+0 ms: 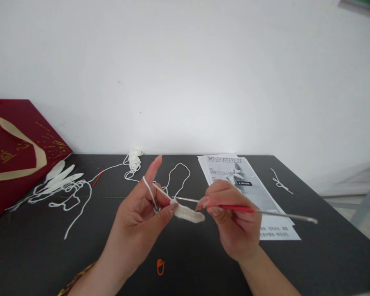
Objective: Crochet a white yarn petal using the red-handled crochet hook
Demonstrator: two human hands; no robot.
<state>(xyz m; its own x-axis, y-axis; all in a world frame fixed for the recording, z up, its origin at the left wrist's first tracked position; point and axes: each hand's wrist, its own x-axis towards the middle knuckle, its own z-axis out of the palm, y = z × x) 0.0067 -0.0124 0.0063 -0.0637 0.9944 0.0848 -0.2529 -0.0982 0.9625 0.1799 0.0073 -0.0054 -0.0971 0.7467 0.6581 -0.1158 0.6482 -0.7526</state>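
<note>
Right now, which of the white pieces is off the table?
The one pinched in the left hand; the other white pieces lie on the table, beside the dark red bag.

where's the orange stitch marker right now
In the head view, the orange stitch marker lies on the dark table, near the bottom edge, between the two forearms.

Craft work area of unspecified type, indicated by a dark table (pixel 111 259) against a plain white wall (pixel 185 82), with white yarn (pixel 135 158), a red-handled crochet hook (pixel 239 209) and printed sheets (pixel 259 193). Whether home, classroom or workshop cannot be determined.
</note>
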